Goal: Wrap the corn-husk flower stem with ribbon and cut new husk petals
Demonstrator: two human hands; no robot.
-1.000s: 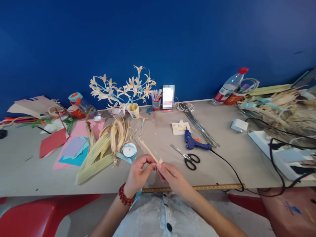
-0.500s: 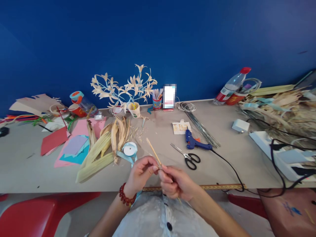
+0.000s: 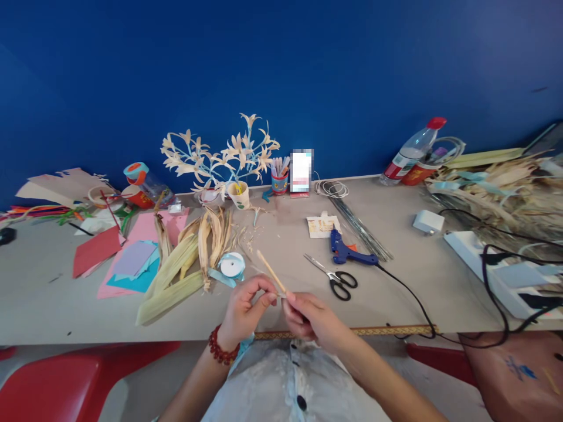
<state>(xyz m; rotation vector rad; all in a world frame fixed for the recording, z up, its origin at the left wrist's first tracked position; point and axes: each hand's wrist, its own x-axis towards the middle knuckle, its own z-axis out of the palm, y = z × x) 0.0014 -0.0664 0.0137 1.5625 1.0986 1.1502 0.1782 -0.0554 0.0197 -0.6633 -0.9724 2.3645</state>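
My right hand (image 3: 312, 316) is closed around the lower end of a thin pale stick (image 3: 270, 271), perhaps rolled husk, which points up and to the left. My left hand (image 3: 247, 310) is just left of it, thumb and forefinger pinching a thin pale strip (image 3: 280, 295) that runs to the right fingertips. Scissors with black handles (image 3: 336, 280) lie right of my hands, below a blue glue gun (image 3: 349, 252). A light-blue ribbon spool (image 3: 231, 265) rests beyond my left hand, beside dried corn husks (image 3: 176, 275).
Pale husk flowers (image 3: 240, 149) stand in a cup (image 3: 240, 198) by the wall. Wires (image 3: 360, 228) lie behind the glue gun. A power strip (image 3: 479, 269) with black cables and a husk heap (image 3: 497, 181) occupy the right. Coloured paper (image 3: 97, 252) lies left.
My left hand has moved slightly left, away from the right fingers, and a short length of strip shows between them. The stick's tip has shifted a little left and down.
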